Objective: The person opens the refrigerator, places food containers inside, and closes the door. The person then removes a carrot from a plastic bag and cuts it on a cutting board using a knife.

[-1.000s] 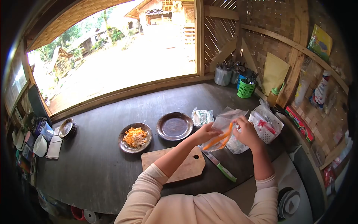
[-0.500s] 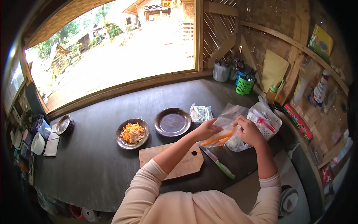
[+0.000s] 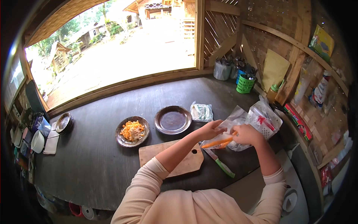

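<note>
My left hand (image 3: 211, 130) is closed on the edge of a clear plastic bag (image 3: 233, 118). Orange strips (image 3: 218, 143) show in the bag's lower part. At the bag's right side is my right hand (image 3: 244, 133), its fingers closed at the upper end of an orange strip. Below the hands, a knife (image 3: 225, 168) with a green handle lies beside a wooden cutting board (image 3: 179, 160), which my left forearm partly covers. A brown plate (image 3: 172, 120) and a plate of orange and whitish shredded food (image 3: 132, 131) stand further left.
A wrapped white packet (image 3: 201, 112) lies behind my left hand. To the right stands a white basket (image 3: 269, 128) with plastic bags. Utensil holders, one a green basket (image 3: 245, 84), are in the back corner. Stacked small plates (image 3: 64, 123) sit at the far left.
My right hand has moved down and turned over toward the bag's opening. The bag and its orange strips have tilted and dropped slightly. The camera view has shifted a little.
</note>
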The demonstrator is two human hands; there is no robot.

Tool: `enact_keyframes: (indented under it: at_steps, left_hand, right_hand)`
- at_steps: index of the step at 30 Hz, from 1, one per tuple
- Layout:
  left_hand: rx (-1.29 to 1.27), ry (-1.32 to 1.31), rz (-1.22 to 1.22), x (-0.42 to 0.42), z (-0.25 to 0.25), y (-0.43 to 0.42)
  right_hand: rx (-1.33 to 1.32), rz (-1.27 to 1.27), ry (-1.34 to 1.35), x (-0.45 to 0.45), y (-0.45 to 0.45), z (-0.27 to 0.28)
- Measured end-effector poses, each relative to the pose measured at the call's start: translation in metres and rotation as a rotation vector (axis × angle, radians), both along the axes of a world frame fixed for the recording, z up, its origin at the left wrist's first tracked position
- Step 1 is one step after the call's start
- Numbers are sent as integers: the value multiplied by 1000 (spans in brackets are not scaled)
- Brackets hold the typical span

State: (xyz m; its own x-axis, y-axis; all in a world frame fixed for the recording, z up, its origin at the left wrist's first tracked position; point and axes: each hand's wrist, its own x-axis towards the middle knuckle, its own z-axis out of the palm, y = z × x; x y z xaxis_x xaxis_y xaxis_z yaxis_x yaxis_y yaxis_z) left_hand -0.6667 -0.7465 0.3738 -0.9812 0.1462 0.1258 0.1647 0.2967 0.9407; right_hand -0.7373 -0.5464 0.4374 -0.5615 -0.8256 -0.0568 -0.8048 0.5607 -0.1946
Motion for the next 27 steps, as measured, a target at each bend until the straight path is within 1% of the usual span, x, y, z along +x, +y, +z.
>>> enact_keyframes:
  at_steps: [1,3,5,7,8,10,12,14,15,17,21,23,27]
  left_hand:
    - [78,-14,-45,-1,-2,-1]
    - [77,11,-57,-3,-7,0]
    - [79,34,-70,0,-9,1]
    - [-239,63,-46,9,-8,-1]
    - [-237,61,-47,15,-6,0]
    - [-487,-57,-33,29,-4,5]
    - [-462,-99,-62,36,-11,8]
    - [-498,-63,15,35,-24,10]
    - [-495,-64,16,33,-30,9]
    - [-472,-27,21,33,-31,7]
    - [-446,-45,13,34,-27,8]
    - [-408,-17,32,32,-32,7]
    - [-379,-35,15,31,-35,8]
  right_hand:
    - [24,24,-11,-4,1,-1]
    - [51,47,-24,-8,0,1]
    - [180,-45,-384,-6,-2,9]
    - [216,-41,-387,-11,-3,0]
    - [249,-36,-389,-13,-3,-3]
    - [304,-75,-376,-8,-6,-1]
    - [356,-113,-362,-5,-7,-1]
    - [387,-116,-344,-6,-6,-4]
    - [390,-115,-345,-7,-5,-8]
    - [372,-119,-369,-10,-2,-15]
    - [357,-75,-397,-7,3,-13]
    - [455,-174,-360,-6,2,-16]
    - [380,-219,-414,-6,3,-38]
